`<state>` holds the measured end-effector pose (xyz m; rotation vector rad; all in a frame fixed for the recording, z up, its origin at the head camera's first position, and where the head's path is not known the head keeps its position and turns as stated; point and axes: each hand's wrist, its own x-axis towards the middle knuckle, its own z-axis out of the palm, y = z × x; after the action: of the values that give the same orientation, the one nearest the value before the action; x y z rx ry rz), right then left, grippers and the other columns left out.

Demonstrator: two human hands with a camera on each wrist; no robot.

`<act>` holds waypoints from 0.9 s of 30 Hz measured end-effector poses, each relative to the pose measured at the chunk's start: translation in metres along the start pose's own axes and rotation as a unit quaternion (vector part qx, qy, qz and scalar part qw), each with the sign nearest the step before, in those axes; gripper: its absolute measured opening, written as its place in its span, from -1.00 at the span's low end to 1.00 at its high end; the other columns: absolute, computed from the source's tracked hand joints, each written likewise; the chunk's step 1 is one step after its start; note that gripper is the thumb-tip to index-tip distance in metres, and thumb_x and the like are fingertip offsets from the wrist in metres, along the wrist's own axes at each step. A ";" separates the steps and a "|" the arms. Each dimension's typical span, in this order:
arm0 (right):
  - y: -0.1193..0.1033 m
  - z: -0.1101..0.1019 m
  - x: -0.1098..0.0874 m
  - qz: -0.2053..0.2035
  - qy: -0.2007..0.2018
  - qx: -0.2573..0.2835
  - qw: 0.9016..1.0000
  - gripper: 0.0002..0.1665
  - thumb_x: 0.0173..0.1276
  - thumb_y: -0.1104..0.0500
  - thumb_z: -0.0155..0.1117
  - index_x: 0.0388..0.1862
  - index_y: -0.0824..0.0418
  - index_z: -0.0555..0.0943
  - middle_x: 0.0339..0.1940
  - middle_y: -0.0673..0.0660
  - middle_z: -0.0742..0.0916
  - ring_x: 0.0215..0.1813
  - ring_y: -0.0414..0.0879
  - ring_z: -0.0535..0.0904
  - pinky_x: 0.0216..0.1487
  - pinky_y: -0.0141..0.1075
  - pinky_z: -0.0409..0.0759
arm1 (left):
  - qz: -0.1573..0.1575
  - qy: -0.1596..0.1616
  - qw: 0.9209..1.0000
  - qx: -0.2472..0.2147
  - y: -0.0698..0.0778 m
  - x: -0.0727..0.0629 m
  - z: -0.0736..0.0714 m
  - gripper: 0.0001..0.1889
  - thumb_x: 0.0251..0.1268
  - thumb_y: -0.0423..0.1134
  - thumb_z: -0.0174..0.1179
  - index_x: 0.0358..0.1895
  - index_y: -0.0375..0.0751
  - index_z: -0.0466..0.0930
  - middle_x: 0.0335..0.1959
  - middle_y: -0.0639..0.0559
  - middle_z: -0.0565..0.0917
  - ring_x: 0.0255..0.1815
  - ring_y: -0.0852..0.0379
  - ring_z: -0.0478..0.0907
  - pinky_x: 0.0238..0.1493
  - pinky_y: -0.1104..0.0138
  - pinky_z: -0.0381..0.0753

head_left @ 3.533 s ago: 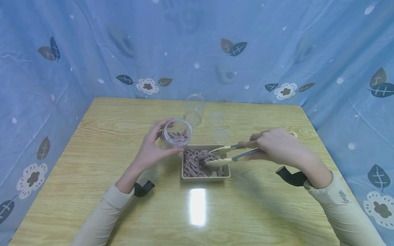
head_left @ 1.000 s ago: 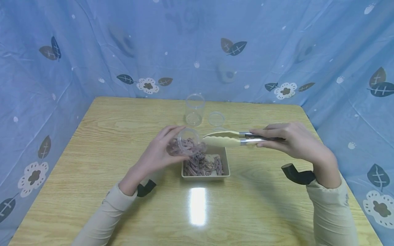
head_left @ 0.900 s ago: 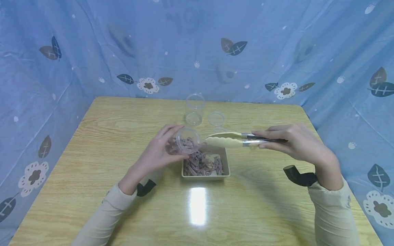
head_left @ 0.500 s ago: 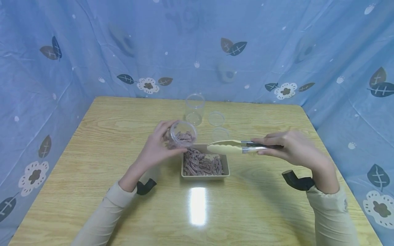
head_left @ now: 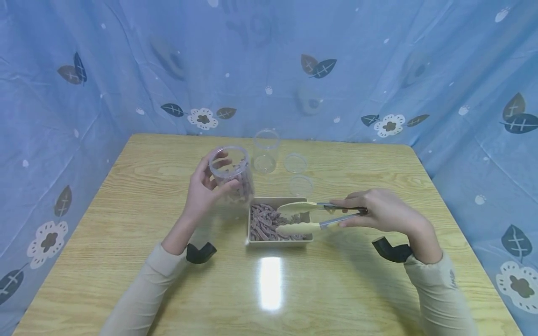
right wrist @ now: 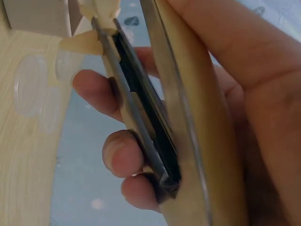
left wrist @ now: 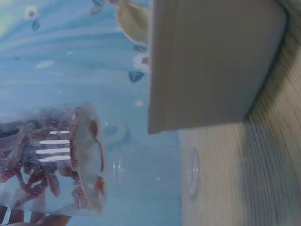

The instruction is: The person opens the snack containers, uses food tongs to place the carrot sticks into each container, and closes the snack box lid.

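My left hand [head_left: 203,189] grips a clear plastic jar [head_left: 230,173] partly filled with brownish strips, holding it raised at the left of the tray. In the left wrist view the strips show through the wall of the jar [left wrist: 51,160]. My right hand [head_left: 376,211] holds a pair of tongs [head_left: 325,223] with cream scalloped heads and metal arms. The tongs' heads stand spread apart over the beige rectangular tray [head_left: 279,243], at the brownish strips [head_left: 264,221] in it. In the right wrist view fingers wrap the handles of the tongs [right wrist: 183,113].
Behind the tray an upright clear jar [head_left: 266,151] stands on the wooden table [head_left: 168,298]. Two clear round lids [head_left: 295,163] lie to its right, one nearer the tray. A blue patterned curtain [head_left: 269,60] encloses the back and sides.
My left hand has lifted the jar up and left, turning it from tilted toward upright. The tongs have come down to the tray, and their heads have spread apart.
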<state>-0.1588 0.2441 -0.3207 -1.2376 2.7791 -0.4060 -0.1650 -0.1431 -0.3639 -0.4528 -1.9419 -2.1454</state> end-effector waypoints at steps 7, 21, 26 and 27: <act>0.010 0.002 0.009 0.006 -0.018 0.053 0.998 -0.31 0.05 -0.20 0.35 0.16 0.03 0.54 -0.25 -0.21 0.68 -0.62 -0.41 0.18 -0.62 -0.52 0.21 | 0.005 0.010 0.998 -0.062 -0.002 0.006 -0.002 -0.34 0.10 -0.54 0.14 0.33 -0.14 0.23 0.24 -0.09 0.32 0.27 -0.07 0.33 0.25 0.27 0.42; 0.049 0.014 0.017 -0.010 -0.027 0.214 0.976 -0.20 -0.01 0.00 0.47 0.26 0.08 0.45 -0.31 -0.11 0.65 -0.59 -0.33 0.19 -0.56 -0.44 0.33 | -0.023 0.024 0.999 0.012 -0.022 0.027 -0.002 -0.26 0.03 -0.41 0.34 0.33 -0.12 0.23 0.26 -0.06 0.34 0.20 0.05 0.39 0.09 0.37 0.53; 0.053 0.014 0.017 0.020 -0.019 0.202 0.979 -0.17 -0.03 -0.05 0.47 0.27 0.04 0.43 -0.55 -0.07 0.50 -0.59 -0.32 0.21 -0.55 -0.42 0.34 | -0.032 0.015 0.997 0.062 -0.017 0.029 0.004 -0.23 0.00 -0.40 0.36 0.34 -0.13 0.23 0.28 -0.19 0.30 0.19 -0.02 0.38 0.20 0.26 0.46; 0.053 0.014 0.016 0.023 -0.015 0.201 0.979 -0.17 -0.03 -0.05 0.47 0.28 0.04 0.43 -0.59 -0.06 0.45 -0.59 -0.32 0.22 -0.56 -0.42 0.34 | -0.033 0.013 0.997 0.068 -0.017 0.029 0.005 -0.23 -0.01 -0.40 0.36 0.34 -0.15 0.23 0.28 -0.21 0.30 0.20 -0.04 0.37 0.22 0.23 0.45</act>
<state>-0.2053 0.2631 -0.3473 -1.0682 2.5194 -0.8832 -0.1974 -0.1352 -0.3683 -0.3396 -2.0990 -2.0302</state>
